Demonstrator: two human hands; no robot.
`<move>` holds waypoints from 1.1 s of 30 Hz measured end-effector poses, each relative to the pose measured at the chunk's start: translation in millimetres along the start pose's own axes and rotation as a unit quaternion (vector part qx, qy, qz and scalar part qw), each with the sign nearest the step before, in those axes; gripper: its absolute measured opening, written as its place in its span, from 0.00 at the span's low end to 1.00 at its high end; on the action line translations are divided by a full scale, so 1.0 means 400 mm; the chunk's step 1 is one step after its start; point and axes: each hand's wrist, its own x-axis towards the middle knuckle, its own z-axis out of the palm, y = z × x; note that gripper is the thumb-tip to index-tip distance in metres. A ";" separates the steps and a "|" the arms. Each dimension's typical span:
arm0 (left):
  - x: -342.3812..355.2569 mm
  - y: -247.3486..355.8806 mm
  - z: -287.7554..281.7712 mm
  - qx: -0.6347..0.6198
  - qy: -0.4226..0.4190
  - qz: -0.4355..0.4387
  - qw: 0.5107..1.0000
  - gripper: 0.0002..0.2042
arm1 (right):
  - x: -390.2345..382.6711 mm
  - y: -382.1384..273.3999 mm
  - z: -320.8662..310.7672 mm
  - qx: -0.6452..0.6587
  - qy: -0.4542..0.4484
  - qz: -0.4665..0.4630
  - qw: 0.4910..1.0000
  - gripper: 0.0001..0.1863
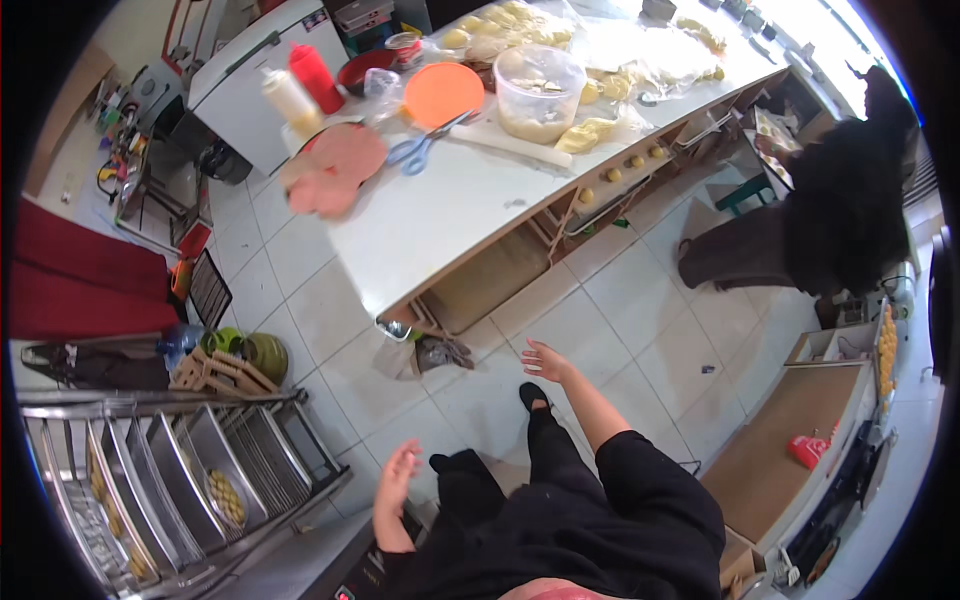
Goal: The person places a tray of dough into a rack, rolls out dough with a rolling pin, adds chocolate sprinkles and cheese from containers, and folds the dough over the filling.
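My right hand is held out over the tiled floor, fingers apart, with nothing in it. Lower and further left, my left hand is also free, its fingers loosely bent and touching nothing. Both stay well apart from the white worktable in front of me. On that table lie blue scissors, a white rolling pin and flat pink pieces. A clear plastic tub stands beside an orange round lid. Dough pieces under plastic cover the far part.
A metal tray rack stands at my left, near a green gas cylinder. Another person in dark clothes bends at the right. A brown-topped counter with a red packet is to my right. Bags lie by the table's corner.
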 end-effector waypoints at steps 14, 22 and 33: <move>0.552 -0.459 0.353 0.204 0.067 -0.167 0.962 0.14 | 0.942 -0.250 -0.220 0.292 -0.027 -0.145 0.945 0.26; 0.400 -0.364 0.412 0.120 0.057 -0.192 0.972 0.14 | 0.678 -0.021 -0.305 0.246 0.169 -0.043 0.954 0.07; 0.229 -0.419 0.354 0.019 0.004 -0.188 0.982 0.15 | -0.153 0.191 -0.407 0.289 0.162 -0.165 0.929 0.21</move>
